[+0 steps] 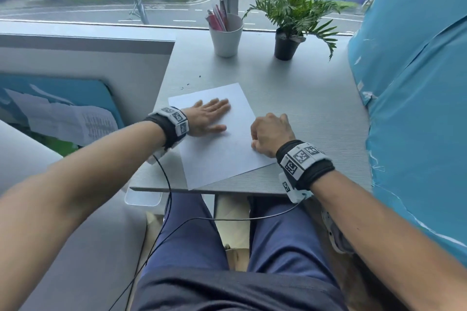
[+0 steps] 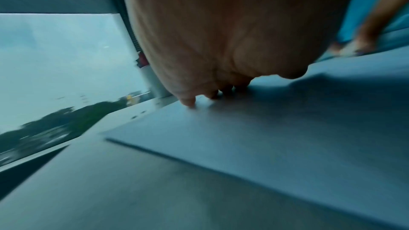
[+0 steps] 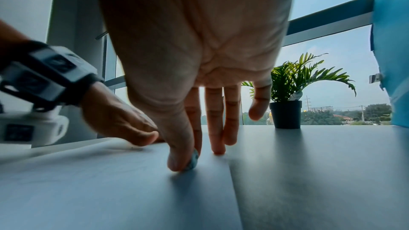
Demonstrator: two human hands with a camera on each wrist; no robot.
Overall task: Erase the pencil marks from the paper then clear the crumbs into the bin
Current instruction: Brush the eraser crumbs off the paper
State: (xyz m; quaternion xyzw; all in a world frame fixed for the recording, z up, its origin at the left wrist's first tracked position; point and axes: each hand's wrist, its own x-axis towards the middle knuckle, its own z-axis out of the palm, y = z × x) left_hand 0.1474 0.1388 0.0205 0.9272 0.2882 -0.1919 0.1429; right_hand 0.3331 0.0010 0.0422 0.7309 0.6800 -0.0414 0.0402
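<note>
A white sheet of paper lies slightly askew on the grey table, and it looks nearly blank from the head view. My left hand presses flat on its upper left part, fingers straight; the fingertips touch the paper. At the sheet's right edge, my right hand is curled. In the right wrist view its thumb and index finger pinch a small pale eraser down onto the paper. A few dark crumbs lie on the table beyond the sheet's top left corner.
A white cup of pens and a small potted plant stand at the back by the window. A blue wrapped mass borders the table on the right. A pale rounded container shows below the table's front left corner.
</note>
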